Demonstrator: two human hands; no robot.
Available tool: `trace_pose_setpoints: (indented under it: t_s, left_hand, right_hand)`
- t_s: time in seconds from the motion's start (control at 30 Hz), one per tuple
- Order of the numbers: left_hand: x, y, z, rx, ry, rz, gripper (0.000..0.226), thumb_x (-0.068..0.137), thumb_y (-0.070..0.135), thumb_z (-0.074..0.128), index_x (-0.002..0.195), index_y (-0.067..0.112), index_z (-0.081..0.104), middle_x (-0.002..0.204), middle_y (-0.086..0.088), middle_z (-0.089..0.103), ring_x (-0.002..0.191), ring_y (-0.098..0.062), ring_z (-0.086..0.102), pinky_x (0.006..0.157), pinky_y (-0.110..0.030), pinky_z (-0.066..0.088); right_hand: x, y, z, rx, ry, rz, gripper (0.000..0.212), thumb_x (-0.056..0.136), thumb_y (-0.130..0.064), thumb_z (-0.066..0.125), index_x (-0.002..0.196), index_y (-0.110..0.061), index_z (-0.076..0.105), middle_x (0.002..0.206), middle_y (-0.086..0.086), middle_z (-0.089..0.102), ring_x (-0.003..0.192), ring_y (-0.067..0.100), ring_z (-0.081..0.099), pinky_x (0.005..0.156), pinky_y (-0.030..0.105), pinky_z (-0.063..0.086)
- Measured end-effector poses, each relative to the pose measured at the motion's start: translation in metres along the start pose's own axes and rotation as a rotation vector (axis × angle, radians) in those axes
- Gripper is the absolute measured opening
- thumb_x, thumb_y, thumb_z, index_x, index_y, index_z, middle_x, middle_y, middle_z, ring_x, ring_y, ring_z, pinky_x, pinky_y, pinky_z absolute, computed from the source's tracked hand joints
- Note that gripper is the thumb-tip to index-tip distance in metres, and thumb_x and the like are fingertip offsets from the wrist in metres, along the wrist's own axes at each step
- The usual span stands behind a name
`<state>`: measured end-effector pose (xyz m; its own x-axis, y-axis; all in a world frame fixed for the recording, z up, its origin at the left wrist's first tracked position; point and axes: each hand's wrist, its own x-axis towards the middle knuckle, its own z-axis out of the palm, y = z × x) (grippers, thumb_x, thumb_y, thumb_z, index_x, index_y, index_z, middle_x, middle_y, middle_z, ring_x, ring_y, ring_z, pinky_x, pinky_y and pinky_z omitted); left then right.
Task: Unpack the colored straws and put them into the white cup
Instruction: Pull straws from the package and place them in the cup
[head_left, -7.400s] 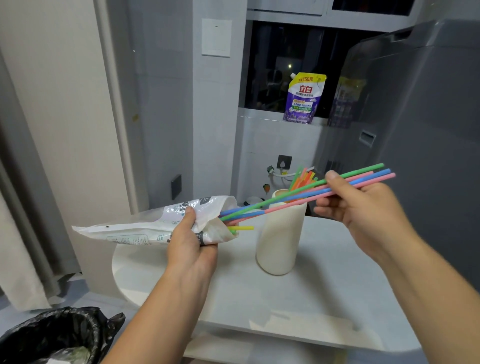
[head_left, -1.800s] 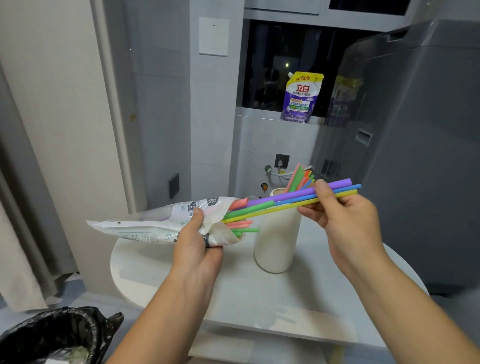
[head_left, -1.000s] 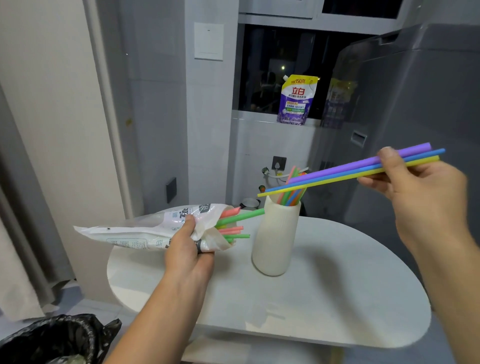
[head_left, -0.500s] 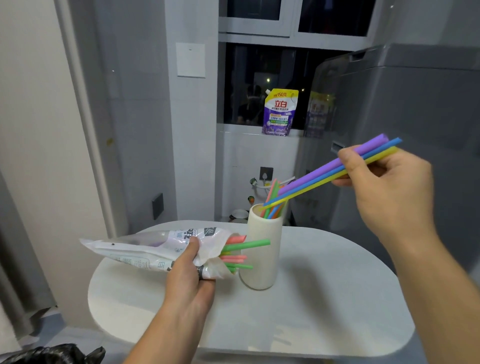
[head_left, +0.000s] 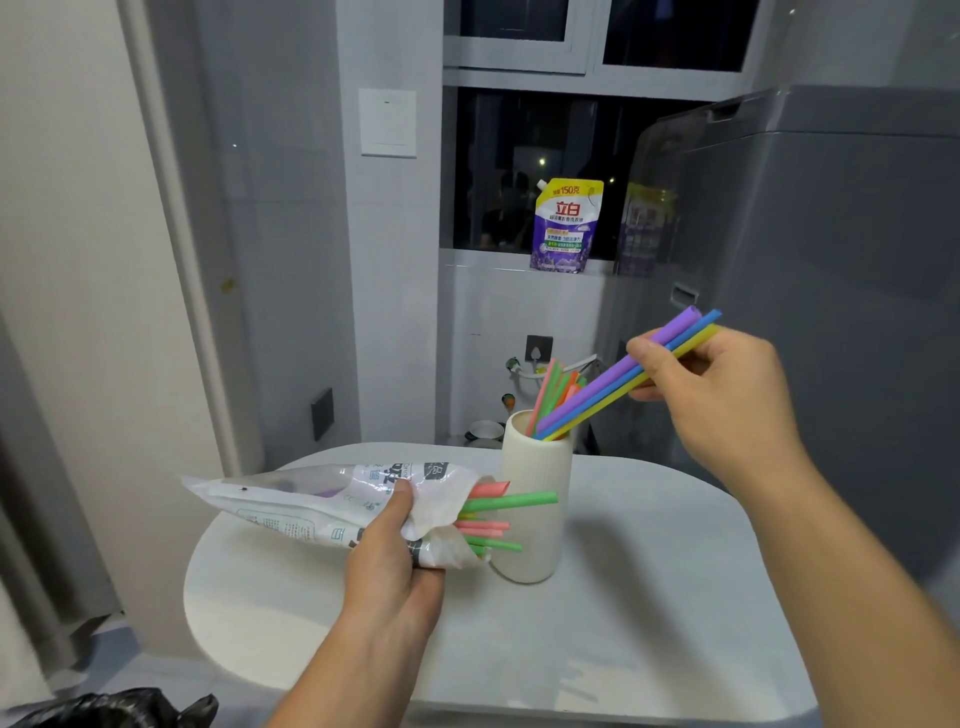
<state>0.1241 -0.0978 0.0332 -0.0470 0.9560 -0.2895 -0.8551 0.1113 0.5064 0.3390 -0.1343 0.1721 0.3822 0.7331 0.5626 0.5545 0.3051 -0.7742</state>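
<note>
White and rounded, the table (head_left: 649, 597) carried the cup (head_left: 535, 467) near its middle, with a purple pouch (head_left: 566, 228) on the sill behind. The right hand (head_left: 727, 405) pinched three straws (head_left: 608, 387) (purple, blue, yellow) between thumb and curled fingers near their upper ends. A second earlier that bundle had lain nearly level, well above the cup; now it slanted steeply, and its lower ends had dipped just inside the rim, beside the standing straws (head_left: 551, 389) already there. They were not yet let go, so this batch was entering rather than delivered; loosening the pinch would probably let them slide down to join the rest. The left hand (head_left: 395, 571) kept its grip as before, fingers wrapped round the crumpled mouth of the bag (head_left: 311, 501), held just left of the cup. Pink and green bag straws (head_left: 509, 501) poked from its opening across the cup's side — touching it or not, I could not tell. More pulls remained before the bag was empty.
</note>
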Motion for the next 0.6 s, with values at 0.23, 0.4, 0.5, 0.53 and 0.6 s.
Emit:
trace_pose_setpoints:
  t_s: [0.23, 0.4, 0.5, 0.53, 0.6]
  left_hand:
    - [-0.003, 0.002, 0.001, 0.023, -0.001, -0.026, 0.037, 0.106, 0.019, 0.059, 0.139, 0.004, 0.06, 0.13, -0.018, 0.073, 0.093, -0.024, 0.079, 0.071, -0.04, 0.065]
    - [-0.002, -0.001, -0.001, 0.074, 0.006, -0.027, 0.045, 0.106, 0.024, 0.06, 0.144, 0.002, 0.057, 0.137, -0.022, 0.069, 0.124, -0.037, 0.069, 0.095, -0.054, 0.057]
    - [0.0, -0.003, -0.003, 0.06, 0.005, -0.023, 0.046, 0.104, 0.025, 0.062, 0.145, 0.004, 0.057, 0.138, -0.021, 0.07, 0.128, -0.038, 0.067, 0.106, -0.058, 0.052]
    - [0.0, -0.003, -0.002, 0.062, 0.008, -0.023, 0.044, 0.104, 0.024, 0.061, 0.144, 0.003, 0.058, 0.137, -0.019, 0.07, 0.125, -0.036, 0.069, 0.102, -0.056, 0.054]
    - [0.0, -0.002, -0.002, 0.054, -0.012, -0.015, 0.041, 0.105, 0.022, 0.06, 0.142, 0.002, 0.059, 0.135, -0.017, 0.071, 0.118, -0.033, 0.071, 0.099, -0.053, 0.056]
  right_hand:
    - [0.003, 0.009, 0.009, -0.012, -0.031, 0.022, 0.01, 0.092, -0.027, 0.069, 0.085, -0.021, 0.073, 0.078, -0.004, 0.074, 0.067, 0.009, 0.074, 0.067, 0.024, 0.06]
    - [0.007, 0.014, 0.018, -0.045, -0.083, 0.053, 0.017, 0.092, -0.03, 0.068, 0.09, -0.014, 0.074, 0.08, -0.001, 0.075, 0.066, 0.008, 0.073, 0.057, 0.014, 0.054]
    - [0.008, 0.017, 0.029, -0.079, -0.136, 0.071, 0.022, 0.092, -0.032, 0.068, 0.091, -0.011, 0.074, 0.079, 0.002, 0.074, 0.065, 0.009, 0.07, 0.05, 0.01, 0.047]
    - [0.008, 0.019, 0.034, -0.093, -0.145, 0.071, 0.023, 0.092, -0.033, 0.068, 0.09, -0.01, 0.074, 0.078, 0.003, 0.074, 0.064, 0.011, 0.068, 0.052, 0.013, 0.048]
    - [0.008, 0.024, 0.042, -0.135, -0.163, 0.067, 0.027, 0.092, -0.035, 0.068, 0.088, -0.008, 0.074, 0.076, 0.007, 0.072, 0.064, 0.016, 0.067, 0.056, 0.021, 0.05]
